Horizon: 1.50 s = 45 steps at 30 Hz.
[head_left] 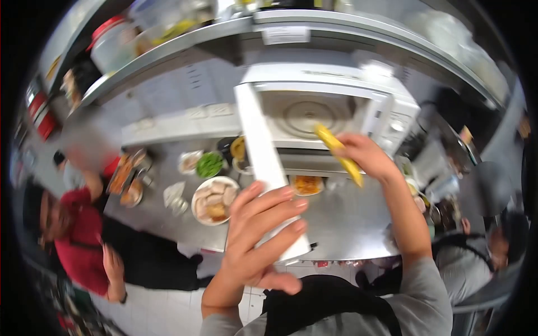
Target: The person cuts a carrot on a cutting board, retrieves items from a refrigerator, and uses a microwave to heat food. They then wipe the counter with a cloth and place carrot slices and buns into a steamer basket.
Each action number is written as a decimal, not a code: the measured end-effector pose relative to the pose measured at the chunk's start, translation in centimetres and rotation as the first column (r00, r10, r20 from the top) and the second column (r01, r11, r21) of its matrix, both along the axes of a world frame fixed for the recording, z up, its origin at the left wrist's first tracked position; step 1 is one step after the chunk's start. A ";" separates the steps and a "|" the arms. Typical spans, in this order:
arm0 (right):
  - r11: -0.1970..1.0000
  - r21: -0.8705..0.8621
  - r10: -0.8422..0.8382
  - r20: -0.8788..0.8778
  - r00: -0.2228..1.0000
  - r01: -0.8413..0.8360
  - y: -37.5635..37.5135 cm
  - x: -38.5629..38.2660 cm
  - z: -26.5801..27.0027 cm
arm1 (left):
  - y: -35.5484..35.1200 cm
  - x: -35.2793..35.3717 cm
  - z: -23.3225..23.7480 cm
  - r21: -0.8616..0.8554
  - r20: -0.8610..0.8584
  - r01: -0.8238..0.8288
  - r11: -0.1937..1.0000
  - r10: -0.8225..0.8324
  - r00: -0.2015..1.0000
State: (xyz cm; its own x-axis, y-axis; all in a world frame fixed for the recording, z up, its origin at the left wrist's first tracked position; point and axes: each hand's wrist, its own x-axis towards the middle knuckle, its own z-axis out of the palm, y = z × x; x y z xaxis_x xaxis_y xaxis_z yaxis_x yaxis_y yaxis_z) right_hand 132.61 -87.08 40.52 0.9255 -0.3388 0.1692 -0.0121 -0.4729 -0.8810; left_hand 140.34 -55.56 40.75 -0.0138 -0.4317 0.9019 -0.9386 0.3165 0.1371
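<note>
A white microwave (pixel 330 81) stands with its door swung wide, the round turntable (pixel 309 116) visible inside. Against the outer face of the microwave door (pixel 260 137) is my left hand (pixel 255 235), its fingers stretched out and spread. My right hand (pixel 364 155) grips a long, flat yellow thing (pixel 341 157), blurred and seen nearly edge-on, in front of the oven's opening. What kind of thing it is I cannot tell. Under the microwave's front edge, a container of orange food (pixel 307 185) sits on the steel counter (pixel 358 213).
Left of the door are a white bowl of pale pieces (pixel 214 200), chopped greens (pixel 209 164) and a small clear container (pixel 178 206). A person in a red shirt (pixel 84 241) stands left; another in grey (pixel 468 260) is at right. A shelf (pixel 336 19) runs above the microwave.
</note>
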 end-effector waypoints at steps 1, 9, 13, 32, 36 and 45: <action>0.997 -0.038 0.068 0.005 0.998 -0.067 -1.0 2.8 0.7 | 0.2 0.0 0.0 -0.006 -0.024 0.006 1.000 -0.006 1.000; 0.736 -0.628 -0.387 -0.085 0.918 0.253 -5.7 18.0 0.9 | 2.2 1.3 -0.7 -0.010 -0.074 0.038 0.999 -0.039 0.997; 0.723 -0.651 -0.446 -0.184 0.876 0.231 -5.8 19.3 1.0 | 2.4 1.8 -0.4 0.035 -0.037 0.058 0.998 -0.056 0.998; 0.872 0.235 -0.451 0.041 0.892 0.430 -2.0 -17.1 -13.1 | -23.6 -0.1 1.0 -0.203 0.335 0.076 0.976 -0.004 0.942; 0.841 0.274 -0.486 0.000 0.874 0.467 -2.6 -19.2 -14.5 | -27.8 1.3 1.1 -0.219 0.311 -0.134 0.966 0.200 0.929; 0.929 0.321 -0.197 0.007 0.980 0.185 -4.4 -15.9 -12.6 | -31.5 4.2 0.6 -0.164 0.323 -0.210 0.964 0.254 0.912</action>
State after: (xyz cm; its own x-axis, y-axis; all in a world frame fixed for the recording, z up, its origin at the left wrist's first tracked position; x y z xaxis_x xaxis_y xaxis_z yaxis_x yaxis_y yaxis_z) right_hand 116.69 -91.51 27.95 0.8329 -0.5504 0.0577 -0.0379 -0.1607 -0.9863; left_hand 144.56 -87.03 41.36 -0.2405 -0.3458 0.9070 -0.9706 0.0783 -0.2275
